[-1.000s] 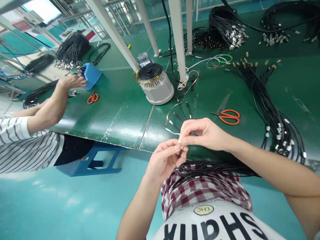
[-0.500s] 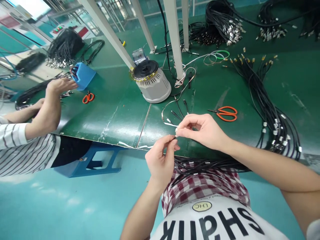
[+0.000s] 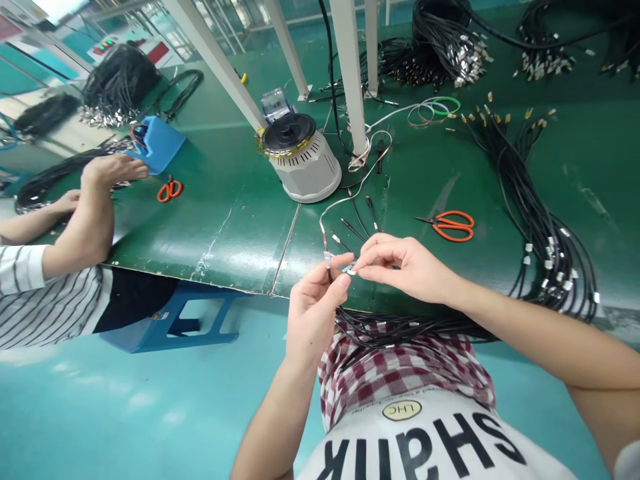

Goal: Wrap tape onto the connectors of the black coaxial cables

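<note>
My left hand (image 3: 314,303) and my right hand (image 3: 400,263) meet just over the near edge of the green table (image 3: 225,200). Both pinch a thin black cable with a small metal end (image 3: 350,270); the left fingers also touch a white strip (image 3: 327,230) that runs up to the grey tape dispenser (image 3: 303,160). A bundle of black cables (image 3: 400,330) lies across my lap under my hands.
Orange scissors (image 3: 450,225) lie right of my hands. A long bundle of black cables (image 3: 540,227) runs down the right side. More cable heaps (image 3: 445,47) sit at the back. A person in a striped sleeve (image 3: 50,293) works at the left by a blue box (image 3: 155,148) and small orange scissors (image 3: 169,190).
My hands have shifted slightly left and up, and the left fingers now reach the white strip. The other person's hand has drawn back from the blue box.
</note>
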Demonstrator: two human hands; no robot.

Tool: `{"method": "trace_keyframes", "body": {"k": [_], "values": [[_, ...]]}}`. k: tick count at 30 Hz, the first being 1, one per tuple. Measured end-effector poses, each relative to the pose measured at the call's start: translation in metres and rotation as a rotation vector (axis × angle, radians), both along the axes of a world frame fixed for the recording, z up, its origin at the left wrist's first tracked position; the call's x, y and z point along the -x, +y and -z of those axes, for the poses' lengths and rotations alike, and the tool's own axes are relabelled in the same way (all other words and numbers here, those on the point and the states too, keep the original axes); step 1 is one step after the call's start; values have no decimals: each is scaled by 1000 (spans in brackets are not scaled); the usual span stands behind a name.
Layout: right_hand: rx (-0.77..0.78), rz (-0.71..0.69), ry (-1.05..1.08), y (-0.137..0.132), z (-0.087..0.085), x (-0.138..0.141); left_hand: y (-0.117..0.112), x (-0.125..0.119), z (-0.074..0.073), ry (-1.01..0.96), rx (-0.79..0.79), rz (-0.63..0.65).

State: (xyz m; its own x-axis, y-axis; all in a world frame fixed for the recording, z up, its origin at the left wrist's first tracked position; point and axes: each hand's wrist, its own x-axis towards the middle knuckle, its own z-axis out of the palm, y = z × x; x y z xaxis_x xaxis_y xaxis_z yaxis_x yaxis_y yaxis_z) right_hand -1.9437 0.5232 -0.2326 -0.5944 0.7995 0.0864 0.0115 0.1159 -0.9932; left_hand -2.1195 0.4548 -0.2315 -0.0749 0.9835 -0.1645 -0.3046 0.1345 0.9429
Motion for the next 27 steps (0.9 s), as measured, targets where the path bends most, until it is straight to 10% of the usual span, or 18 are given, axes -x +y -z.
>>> {"method": "trace_keyframes", "body": {"k": [10,19,27], "values": [[137,-113,-156,1,-7,-16,3,12,1,124,44,99],[219,-271,351,-5,-9,-6,11,18,0,-64,138,259],[38,-102,321,-9,-8,3,1,4,-12,-77,10,79]]}}
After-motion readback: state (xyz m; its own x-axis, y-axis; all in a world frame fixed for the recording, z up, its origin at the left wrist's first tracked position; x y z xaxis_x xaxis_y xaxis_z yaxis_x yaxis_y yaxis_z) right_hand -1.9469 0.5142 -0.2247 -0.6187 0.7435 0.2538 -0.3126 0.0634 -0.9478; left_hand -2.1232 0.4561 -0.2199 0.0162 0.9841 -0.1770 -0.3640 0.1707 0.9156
